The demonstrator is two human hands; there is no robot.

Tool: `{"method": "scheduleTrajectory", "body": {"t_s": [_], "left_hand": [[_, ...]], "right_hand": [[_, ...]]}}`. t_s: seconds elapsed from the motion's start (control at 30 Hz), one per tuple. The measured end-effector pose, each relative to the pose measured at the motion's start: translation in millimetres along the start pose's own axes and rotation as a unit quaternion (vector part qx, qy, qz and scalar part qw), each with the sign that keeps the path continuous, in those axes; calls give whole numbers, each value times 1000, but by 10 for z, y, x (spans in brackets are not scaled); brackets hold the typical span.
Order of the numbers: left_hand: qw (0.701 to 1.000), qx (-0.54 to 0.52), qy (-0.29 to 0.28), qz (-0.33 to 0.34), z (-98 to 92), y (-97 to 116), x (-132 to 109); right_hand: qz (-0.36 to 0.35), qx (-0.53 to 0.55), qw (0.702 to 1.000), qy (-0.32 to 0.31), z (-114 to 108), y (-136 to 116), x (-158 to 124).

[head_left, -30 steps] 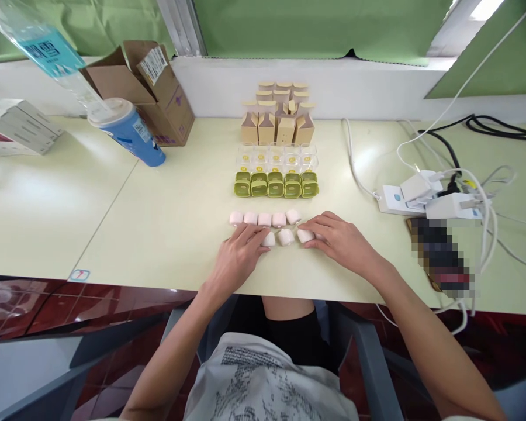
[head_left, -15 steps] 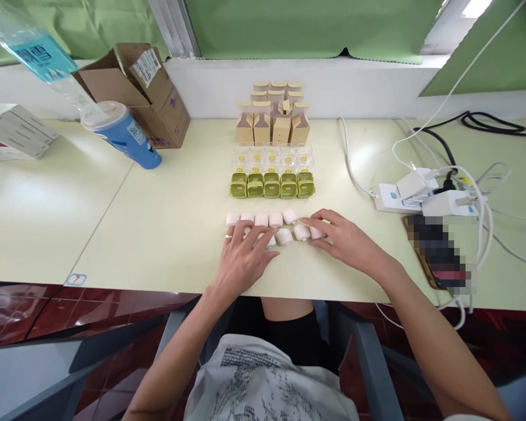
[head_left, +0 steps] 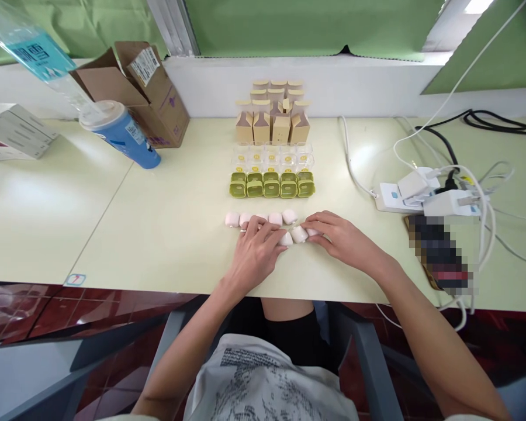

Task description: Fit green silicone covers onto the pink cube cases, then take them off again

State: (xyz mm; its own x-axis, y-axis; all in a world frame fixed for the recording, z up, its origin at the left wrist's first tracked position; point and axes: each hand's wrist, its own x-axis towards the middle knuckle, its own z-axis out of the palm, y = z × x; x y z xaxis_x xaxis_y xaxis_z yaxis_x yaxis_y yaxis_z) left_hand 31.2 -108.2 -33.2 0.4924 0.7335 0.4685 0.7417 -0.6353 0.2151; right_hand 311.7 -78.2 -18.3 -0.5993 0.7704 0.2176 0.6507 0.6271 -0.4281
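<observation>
Small rounded white blocks lie in two rows near the front of the table, with a faint pink tint on some. In the back row, the leftmost white block [head_left: 232, 220] is in plain sight. My left hand [head_left: 256, 252] covers part of both rows, thumb and index finger closed about a front-row white block [head_left: 286, 238]. From the other side, my right hand [head_left: 339, 237] pinches the front row's end white block [head_left: 314, 232]. Between the hands sits a tilted white block [head_left: 298, 234]. Blocks beneath my left fingers are hidden.
Behind the blocks stand olive-green cups [head_left: 271, 185], clear cups [head_left: 272, 156] and open small cartons [head_left: 262, 126]. A blue cup [head_left: 127, 137] and cardboard box [head_left: 164, 117] are at left. A phone [head_left: 438, 251], power strip [head_left: 392, 197] and cables lie right.
My left hand has slid right, toward my right hand, and its fingers have drawn closer together. The front-row blocks are squeezed nearer each other, some now tilted. My right hand has barely moved.
</observation>
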Motion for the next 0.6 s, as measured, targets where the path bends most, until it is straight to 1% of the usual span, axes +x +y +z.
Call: {"method": "scheduleTrajectory", "body": {"t_s": [0.2, 0.3, 0.4, 0.5, 0.6], "left_hand": [[1000, -5, 4, -10, -19, -12, -31], [999, -7, -30, -19, -50, 5, -14], [998, -3, -56, -13, -33, 70, 33], [999, 21, -46, 5, 39, 138, 87], [999, 35, -36, 13, 91, 158, 126]], "right_hand": [[-17, 9, 1000, 18, 52, -73, -41], [-12, 3, 999, 34, 110, -109, -62], [-7, -1, 999, 44, 150, -127, -67], [-11, 3, 999, 43, 124, -120, -73], [-10, 11, 999, 47, 40, -76, -106]]}}
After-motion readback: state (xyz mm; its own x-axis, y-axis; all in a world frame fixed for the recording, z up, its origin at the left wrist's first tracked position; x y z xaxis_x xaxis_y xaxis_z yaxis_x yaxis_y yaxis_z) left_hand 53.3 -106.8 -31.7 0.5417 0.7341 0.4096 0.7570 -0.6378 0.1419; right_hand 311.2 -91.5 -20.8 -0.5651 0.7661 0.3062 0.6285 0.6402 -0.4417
